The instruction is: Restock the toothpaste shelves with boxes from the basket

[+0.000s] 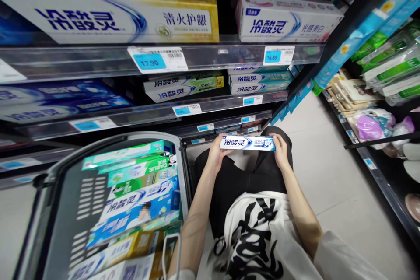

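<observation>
I hold a white and blue toothpaste box [247, 142] level in front of me, above my knees. My left hand [217, 153] grips its left end, fingers curled round it. Its right end sits in my right hand [281, 152], also closed on the box. Low on my left stands a grey shopping basket [70, 192] filled with several toothpaste boxes [138, 192], green ones at the far side, blue and yellow ones nearer me.
Clear-fronted shelves [210, 54] ahead carry toothpaste boxes [108, 15] and blue price tags [157, 59]. Another shelf unit [377, 109] with green packs and bagged goods runs along the right. Pale floor tiles [328, 162] lie between them.
</observation>
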A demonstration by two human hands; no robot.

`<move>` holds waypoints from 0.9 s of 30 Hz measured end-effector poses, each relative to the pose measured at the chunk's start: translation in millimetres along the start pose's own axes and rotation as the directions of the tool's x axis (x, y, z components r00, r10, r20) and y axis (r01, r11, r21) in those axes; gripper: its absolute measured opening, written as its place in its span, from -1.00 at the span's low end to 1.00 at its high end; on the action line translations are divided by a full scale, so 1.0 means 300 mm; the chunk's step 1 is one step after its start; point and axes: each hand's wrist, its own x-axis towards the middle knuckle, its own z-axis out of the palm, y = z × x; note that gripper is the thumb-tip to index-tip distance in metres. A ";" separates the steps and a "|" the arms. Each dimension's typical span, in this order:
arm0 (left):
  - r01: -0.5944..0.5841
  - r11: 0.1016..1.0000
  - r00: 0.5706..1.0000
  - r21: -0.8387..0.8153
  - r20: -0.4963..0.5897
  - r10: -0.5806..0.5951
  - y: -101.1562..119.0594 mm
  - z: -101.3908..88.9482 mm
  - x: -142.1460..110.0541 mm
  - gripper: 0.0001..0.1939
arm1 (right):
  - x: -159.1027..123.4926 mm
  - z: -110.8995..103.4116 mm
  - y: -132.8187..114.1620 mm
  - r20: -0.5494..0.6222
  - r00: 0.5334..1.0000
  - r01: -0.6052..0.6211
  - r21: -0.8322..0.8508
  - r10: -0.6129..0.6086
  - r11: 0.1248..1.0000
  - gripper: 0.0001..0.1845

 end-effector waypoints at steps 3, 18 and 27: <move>0.002 1.000 1.000 0.002 -0.003 -0.002 0.004 0.006 -0.005 -0.68 | -0.001 -0.002 0.002 0.002 1.000 0.001 -0.002 -0.001 1.000 -0.46; 0.010 1.000 1.000 0.000 0.017 -0.010 -0.018 -0.017 0.028 -0.70 | 0.006 -0.005 0.015 0.015 0.999 0.033 0.015 -0.034 0.999 -0.53; 0.011 1.000 1.000 -0.013 0.021 -0.011 -0.027 -0.022 0.040 -0.71 | 0.006 -0.005 0.013 0.018 0.999 0.037 0.021 -0.038 0.999 -0.55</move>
